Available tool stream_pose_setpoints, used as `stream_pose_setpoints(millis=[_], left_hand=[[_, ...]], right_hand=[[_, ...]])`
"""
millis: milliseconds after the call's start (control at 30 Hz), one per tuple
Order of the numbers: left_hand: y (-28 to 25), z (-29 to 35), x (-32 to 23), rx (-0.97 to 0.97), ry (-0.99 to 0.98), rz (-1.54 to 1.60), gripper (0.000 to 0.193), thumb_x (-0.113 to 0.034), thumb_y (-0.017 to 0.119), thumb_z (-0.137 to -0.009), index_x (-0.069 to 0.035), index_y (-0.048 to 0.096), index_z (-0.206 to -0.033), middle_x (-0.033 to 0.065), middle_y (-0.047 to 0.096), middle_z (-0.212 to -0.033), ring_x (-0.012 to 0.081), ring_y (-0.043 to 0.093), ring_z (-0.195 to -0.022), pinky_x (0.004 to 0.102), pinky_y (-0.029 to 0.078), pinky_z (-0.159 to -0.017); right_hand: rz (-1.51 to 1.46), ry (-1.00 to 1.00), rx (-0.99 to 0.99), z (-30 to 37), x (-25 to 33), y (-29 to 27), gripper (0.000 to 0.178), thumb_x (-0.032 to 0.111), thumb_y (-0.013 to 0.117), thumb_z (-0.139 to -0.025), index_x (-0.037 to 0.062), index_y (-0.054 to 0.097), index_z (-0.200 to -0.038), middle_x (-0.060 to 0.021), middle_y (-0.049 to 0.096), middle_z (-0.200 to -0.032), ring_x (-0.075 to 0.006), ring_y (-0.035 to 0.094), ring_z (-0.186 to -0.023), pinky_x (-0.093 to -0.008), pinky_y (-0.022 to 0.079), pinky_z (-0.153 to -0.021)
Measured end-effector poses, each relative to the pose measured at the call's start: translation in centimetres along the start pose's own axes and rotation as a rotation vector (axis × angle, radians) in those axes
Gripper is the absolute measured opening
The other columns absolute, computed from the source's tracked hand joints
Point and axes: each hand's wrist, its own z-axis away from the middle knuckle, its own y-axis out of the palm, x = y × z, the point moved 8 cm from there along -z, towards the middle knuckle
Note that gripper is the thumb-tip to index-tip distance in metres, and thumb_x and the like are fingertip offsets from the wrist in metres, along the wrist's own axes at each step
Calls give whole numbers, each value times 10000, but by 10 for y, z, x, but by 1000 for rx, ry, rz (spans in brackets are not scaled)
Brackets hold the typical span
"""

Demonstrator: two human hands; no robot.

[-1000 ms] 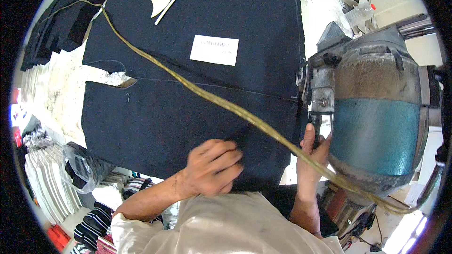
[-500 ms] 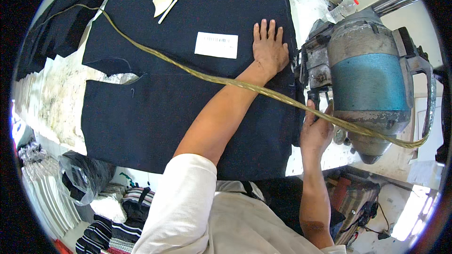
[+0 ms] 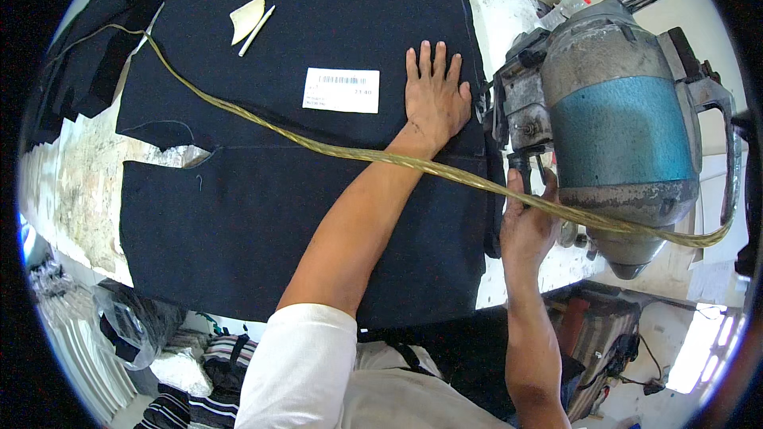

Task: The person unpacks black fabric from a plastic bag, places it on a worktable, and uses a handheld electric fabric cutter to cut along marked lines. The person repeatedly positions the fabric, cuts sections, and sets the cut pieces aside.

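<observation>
My left hand (image 3: pixel 437 94) lies flat on a dark fabric stack (image 3: pixel 318 214), fingers spread, close to its right edge. To its right stands an electric cloth-cutting machine (image 3: pixel 620 131) with a grey and teal motor housing. My right hand (image 3: pixel 526 226) is wrapped round the black handle (image 3: pixel 520 165) at the machine's near side; the cable and the housing partly hide its fingers. A yellowish cable (image 3: pixel 318 145) runs from the upper left over my left forearm to the machine. A white printed label (image 3: pixel 340 90) lies on the fabric, left of my left hand.
A pale flat piece (image 3: pixel 247 20) and a thin white stick (image 3: pixel 257 31) lie on the fabric. The stained white table (image 3: pixel 75 191) shows at the left. A clear bottle (image 3: pixel 566 4) stands behind the machine. Plastic-wrapped bundles (image 3: pixel 131 322) sit below the table at left.
The fabric, label and left hand have shifted left and slightly down in the picture, the hand keeping its place on the cloth. My right hand stays on the machine's handle.
</observation>
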Motion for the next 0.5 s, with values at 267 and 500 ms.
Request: stream_pose_setpoints(millis=[267,500], left_hand=[[-3,-1,0,15,-4,15,581,-436,385,-1091,-183,490,-1604,148,347,-1718,375,222,-1615,590,91,-1309],[-3,-2,-1,57,-9,20,585,-435,363,-1099,-187,467,-1618,148,334,-1724,368,206,-1623,592,83,-1310]], right_hand=[[-111,101,127,-7,0,3,742,570,590,-1054,-31,510,-1482,-349,618,-1317,-495,582,-1288,-596,451,-1076],[-73,-72,-273,-10,19,-16,671,592,701,-976,-54,686,-794,-287,689,-811,-501,665,-821,-590,515,-754]])
